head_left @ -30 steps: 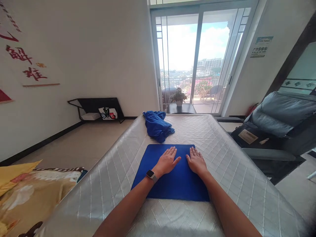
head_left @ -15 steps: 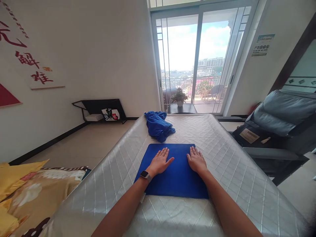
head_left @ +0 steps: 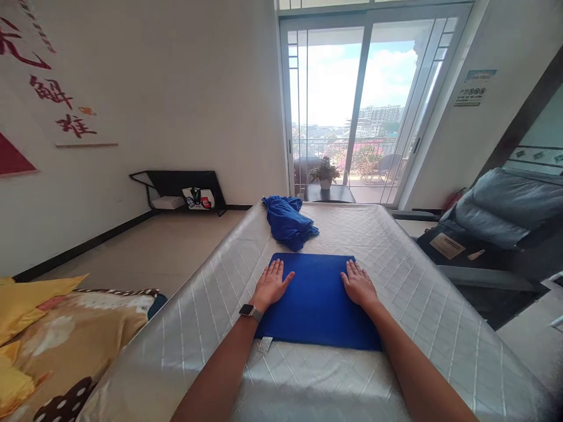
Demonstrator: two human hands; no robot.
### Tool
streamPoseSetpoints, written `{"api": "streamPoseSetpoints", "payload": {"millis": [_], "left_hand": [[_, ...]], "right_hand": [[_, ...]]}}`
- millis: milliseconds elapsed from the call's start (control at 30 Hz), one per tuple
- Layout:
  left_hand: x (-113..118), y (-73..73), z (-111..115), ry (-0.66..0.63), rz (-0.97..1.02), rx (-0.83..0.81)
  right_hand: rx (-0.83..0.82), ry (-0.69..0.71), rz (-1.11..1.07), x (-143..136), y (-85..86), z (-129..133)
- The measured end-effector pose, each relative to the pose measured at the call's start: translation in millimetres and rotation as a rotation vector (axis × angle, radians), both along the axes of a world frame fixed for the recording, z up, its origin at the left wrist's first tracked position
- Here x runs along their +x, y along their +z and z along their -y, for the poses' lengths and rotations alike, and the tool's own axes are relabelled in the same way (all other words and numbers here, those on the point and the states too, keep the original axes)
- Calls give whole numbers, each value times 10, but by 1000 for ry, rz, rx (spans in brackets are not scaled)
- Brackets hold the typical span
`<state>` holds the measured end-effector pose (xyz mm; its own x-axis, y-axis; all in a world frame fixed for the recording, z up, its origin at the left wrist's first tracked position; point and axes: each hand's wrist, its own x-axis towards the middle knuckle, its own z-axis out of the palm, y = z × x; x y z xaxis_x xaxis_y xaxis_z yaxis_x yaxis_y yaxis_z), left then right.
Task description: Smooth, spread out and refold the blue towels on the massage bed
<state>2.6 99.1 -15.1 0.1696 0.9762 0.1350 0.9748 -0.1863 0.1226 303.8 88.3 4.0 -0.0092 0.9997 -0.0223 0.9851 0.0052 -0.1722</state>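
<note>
A flat blue cloth (head_left: 314,302), roughly rectangular, lies spread on the silver quilted cover (head_left: 206,316). My left hand (head_left: 270,286) rests palm down along the cloth's left edge, fingers stretched forward and thumb apart; a watch (head_left: 247,310) is on that wrist. Over at the right edge, my right hand (head_left: 358,282) lies flat too, its fingers pointing away from me. Neither hand holds anything. A small white label (head_left: 265,344) sticks out at the cloth's near left corner. Beyond the far edge sits a crumpled blue cloth (head_left: 289,223) in a loose heap.
Right of the covered surface stands a dark armchair (head_left: 488,225). On the left are patterned bedding (head_left: 97,334) and yellow fabric (head_left: 35,305). A black frame (head_left: 180,179) leans by the wall. A potted plant (head_left: 325,174) sits before the glass door.
My left hand has slid left to the cloth's left edge, uncovering the label. My right hand stays flat at the right edge. The view has shifted slightly.
</note>
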Motion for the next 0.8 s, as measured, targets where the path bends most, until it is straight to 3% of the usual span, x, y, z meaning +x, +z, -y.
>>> {"api": "streamPoseSetpoints", "payload": {"millis": [233,367,533,800], "left_hand": [[2,-8,1,4,-10,9],[11,-4,9,1,-27,28],[1,-4,3,-2,-14,6],[-9,4,13,-9,0,9]], "right_hand": [[64,-9,56,-50,59,62],[143,60,109,-62,64,199],[53,13,54,-68,-28,352],[33,16,65,-54,-61,360]]}}
